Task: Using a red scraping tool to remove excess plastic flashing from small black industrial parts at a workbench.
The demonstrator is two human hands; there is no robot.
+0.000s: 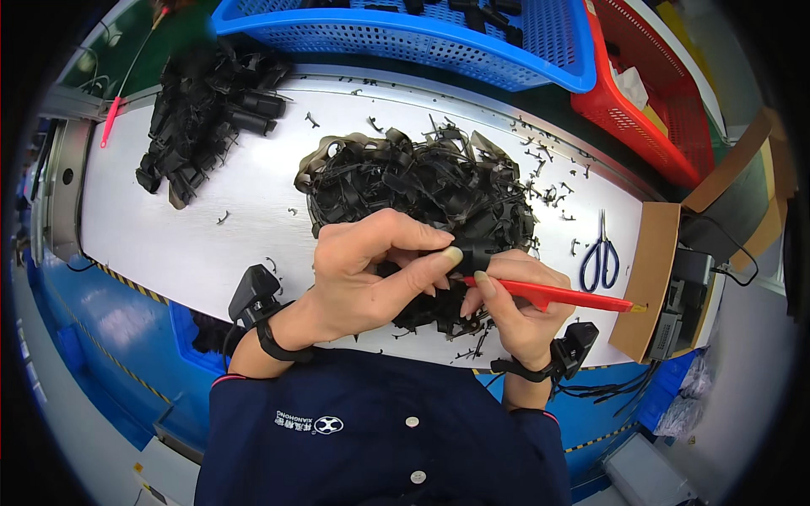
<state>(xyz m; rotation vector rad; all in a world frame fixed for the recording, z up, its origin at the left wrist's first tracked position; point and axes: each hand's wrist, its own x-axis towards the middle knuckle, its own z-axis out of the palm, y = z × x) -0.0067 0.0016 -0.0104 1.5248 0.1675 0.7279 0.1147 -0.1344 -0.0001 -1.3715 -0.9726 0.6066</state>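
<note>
White lettering (295, 422) and an oval emblem (328, 425) mark the navy shirt (371, 460).

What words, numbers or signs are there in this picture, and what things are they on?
Dark blue shirt: small white lettering beside an oval white logo, both upside down; I won't copy out its words or brand.
Red tool in the right hand: no writing that I can make out.
Cardboard box: no writing that I can make out.
</note>
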